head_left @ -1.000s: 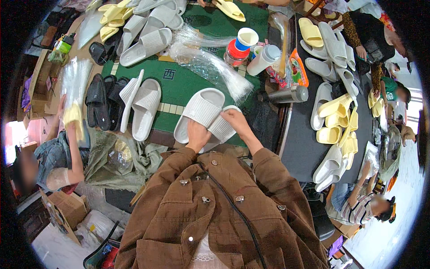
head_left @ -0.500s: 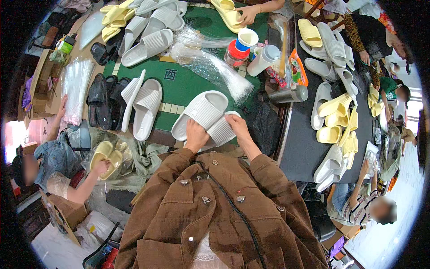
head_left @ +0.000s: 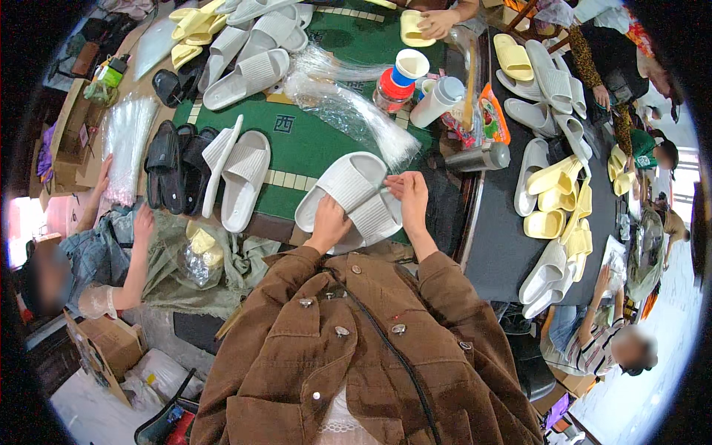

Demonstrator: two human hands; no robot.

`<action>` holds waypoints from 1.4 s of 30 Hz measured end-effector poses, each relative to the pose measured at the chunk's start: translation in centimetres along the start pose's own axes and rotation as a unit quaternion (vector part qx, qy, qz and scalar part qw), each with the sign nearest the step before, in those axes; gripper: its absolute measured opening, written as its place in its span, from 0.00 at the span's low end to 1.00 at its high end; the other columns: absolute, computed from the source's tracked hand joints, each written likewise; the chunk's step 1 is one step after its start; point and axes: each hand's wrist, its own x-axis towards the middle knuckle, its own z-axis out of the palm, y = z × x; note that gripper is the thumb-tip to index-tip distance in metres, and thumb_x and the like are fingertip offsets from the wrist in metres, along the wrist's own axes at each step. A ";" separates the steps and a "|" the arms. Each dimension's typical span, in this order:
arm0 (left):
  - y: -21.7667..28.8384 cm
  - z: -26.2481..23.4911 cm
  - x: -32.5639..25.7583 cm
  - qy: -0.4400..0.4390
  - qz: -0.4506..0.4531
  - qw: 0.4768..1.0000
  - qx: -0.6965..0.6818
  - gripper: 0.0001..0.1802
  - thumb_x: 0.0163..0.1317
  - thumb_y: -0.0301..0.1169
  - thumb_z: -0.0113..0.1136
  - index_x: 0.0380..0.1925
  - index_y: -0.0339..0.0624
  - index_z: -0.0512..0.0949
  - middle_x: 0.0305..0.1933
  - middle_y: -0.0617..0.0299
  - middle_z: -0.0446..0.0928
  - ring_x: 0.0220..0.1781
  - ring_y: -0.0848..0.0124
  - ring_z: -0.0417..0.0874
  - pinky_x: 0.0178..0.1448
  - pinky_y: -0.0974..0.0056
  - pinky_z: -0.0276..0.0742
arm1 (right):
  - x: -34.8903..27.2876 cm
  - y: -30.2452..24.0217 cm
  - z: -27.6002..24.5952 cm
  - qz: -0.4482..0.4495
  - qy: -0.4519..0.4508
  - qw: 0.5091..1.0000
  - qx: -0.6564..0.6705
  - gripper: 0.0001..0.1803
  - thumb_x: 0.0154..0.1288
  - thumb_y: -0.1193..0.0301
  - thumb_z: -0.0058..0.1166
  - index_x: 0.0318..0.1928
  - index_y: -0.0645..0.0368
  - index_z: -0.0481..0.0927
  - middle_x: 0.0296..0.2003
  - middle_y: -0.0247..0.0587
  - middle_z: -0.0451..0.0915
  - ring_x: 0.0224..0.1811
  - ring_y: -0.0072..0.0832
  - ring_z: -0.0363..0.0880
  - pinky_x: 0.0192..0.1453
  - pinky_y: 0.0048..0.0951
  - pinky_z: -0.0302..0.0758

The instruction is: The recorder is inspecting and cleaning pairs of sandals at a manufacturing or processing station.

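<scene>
A pair of light grey ribbed slippers is in front of me, one slipper (head_left: 343,180) lying partly over the other (head_left: 377,217). My left hand (head_left: 330,225) is closed on the pair near the straps. At the upper right edge of the pair, my right hand (head_left: 410,199) has its fingertips pinched together; what they hold, if anything, is too small to make out. To the left, another grey slipper (head_left: 245,182) lies flat beside one propped on its side (head_left: 222,165), next to black slippers (head_left: 165,167).
Clear plastic sleeves (head_left: 356,104) lie across the green table mat (head_left: 297,152). Cups, a bottle (head_left: 436,101) and a steel flask (head_left: 480,157) stand to the right. Grey and yellow slippers (head_left: 558,196) cover parts of the dark right-hand table. A co-worker's hand (head_left: 437,24) touches a yellow slipper at the far side.
My right hand has shifted up along the slipper's edge, and the pair has moved slightly right. The co-worker at left has let go of the yellow slippers; the far co-worker's yellow slipper has moved right.
</scene>
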 end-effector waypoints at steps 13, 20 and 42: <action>1.4 -1.8 -1.0 -0.156 0.085 0.980 -0.089 0.30 0.48 0.33 0.56 0.50 0.29 0.62 0.47 0.36 0.66 0.49 0.42 0.66 0.54 0.50 0.63 | 1.0 0.7 0.4 -0.173 -0.247 0.872 -0.385 0.12 0.60 0.67 0.47 0.33 0.64 0.74 0.28 0.52 0.75 0.29 0.46 0.74 0.34 0.35 0.70; -0.3 -2.1 -2.5 -0.225 -0.199 0.915 -0.269 0.17 0.56 0.27 0.46 0.45 0.35 0.70 0.42 0.41 0.73 0.43 0.49 0.74 0.45 0.59 0.70 | -0.3 0.6 -0.2 -0.065 -0.289 0.888 -0.351 0.14 0.62 0.62 0.44 0.30 0.62 0.72 0.24 0.53 0.73 0.29 0.47 0.72 0.33 0.40 0.67; 1.9 -0.5 0.3 -0.027 -0.278 0.871 -0.405 0.23 0.52 0.30 0.57 0.49 0.35 0.70 0.50 0.54 0.73 0.55 0.63 0.71 0.57 0.63 0.65 | -2.2 0.0 0.5 -0.016 -0.175 0.931 -0.319 0.13 0.61 0.66 0.48 0.37 0.65 0.77 0.25 0.37 0.77 0.28 0.19 0.72 0.35 0.22 0.68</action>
